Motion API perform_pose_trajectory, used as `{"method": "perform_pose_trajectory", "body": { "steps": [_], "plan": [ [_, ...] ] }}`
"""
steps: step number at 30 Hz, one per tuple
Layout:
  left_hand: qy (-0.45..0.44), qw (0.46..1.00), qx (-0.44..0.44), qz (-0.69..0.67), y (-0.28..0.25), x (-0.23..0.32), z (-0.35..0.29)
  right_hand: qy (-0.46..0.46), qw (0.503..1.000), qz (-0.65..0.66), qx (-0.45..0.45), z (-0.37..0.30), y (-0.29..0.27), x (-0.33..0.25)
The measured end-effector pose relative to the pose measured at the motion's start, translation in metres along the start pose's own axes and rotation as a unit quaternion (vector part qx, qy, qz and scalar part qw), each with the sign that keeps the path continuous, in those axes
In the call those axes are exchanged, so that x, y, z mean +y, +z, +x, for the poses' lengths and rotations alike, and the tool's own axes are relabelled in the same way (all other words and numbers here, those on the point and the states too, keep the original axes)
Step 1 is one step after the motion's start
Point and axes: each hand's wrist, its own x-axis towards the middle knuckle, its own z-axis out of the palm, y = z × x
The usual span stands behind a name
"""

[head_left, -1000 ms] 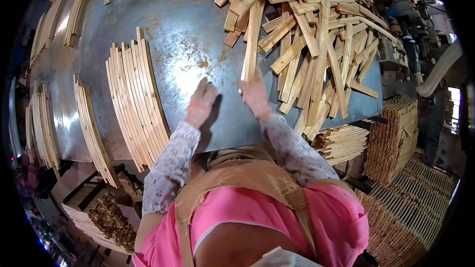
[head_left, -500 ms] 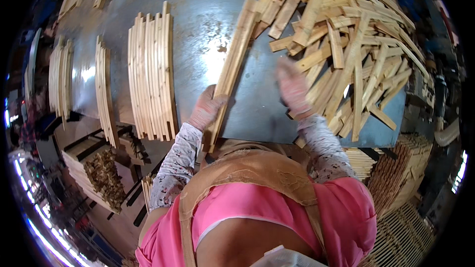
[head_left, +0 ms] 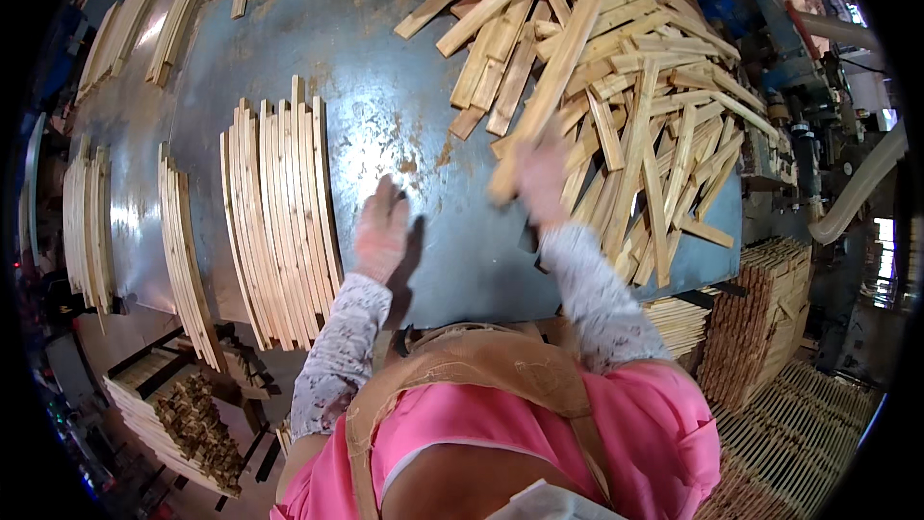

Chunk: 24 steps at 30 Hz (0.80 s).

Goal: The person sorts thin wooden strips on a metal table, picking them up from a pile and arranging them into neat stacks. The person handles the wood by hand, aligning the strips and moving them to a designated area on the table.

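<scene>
My left hand (head_left: 381,239) is held over the metal table with its fingers stretched out and nothing in it. It is just right of a row of pale wooden strips (head_left: 279,217) lying side by side. My right hand (head_left: 542,173), slightly blurred, is at the left edge of a loose heap of wooden strips (head_left: 664,87). Its fingers are closed round the near part of a long wooden strip (head_left: 568,48), which slants from the heap toward me. The hand hides part of that strip.
Narrower rows of strips (head_left: 188,260) lie farther left on the metal table (head_left: 443,260). Stacked wood (head_left: 197,433) stands below the table's near left edge, and a taller stack (head_left: 760,318) is below on the right. Machinery with a pale hose (head_left: 861,183) is at far right.
The strip my left hand held is no longer in it, and those fingers are extended. My right hand has closed on a long strip at the heap. The whole view has shifted.
</scene>
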Motion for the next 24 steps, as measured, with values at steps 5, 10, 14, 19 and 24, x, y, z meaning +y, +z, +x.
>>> {"method": "perform_pose_trajectory", "body": {
  "steps": [5,10,14,19,24],
  "plan": [
    [-0.043,0.981,-0.13,-0.134,0.0,0.028,0.041,-0.162,0.972,-0.015,-0.169,-0.058,0.057,0.009],
    [-0.021,0.982,0.064,0.177,-0.06,0.006,-0.033,-0.031,0.997,-0.071,0.018,0.186,0.098,0.034],
    [-0.041,0.913,0.213,0.346,-0.049,-0.072,-0.082,0.151,0.974,-0.009,0.168,0.347,0.11,0.058],
    [-0.048,0.901,0.181,0.392,-0.056,-0.047,-0.058,0.203,0.965,0.153,0.056,0.313,0.124,0.06],
    [0.009,0.98,0.036,0.193,-0.047,0.072,0.071,0.314,0.884,0.133,-0.321,0.143,0.117,-0.027]
  ]
}}
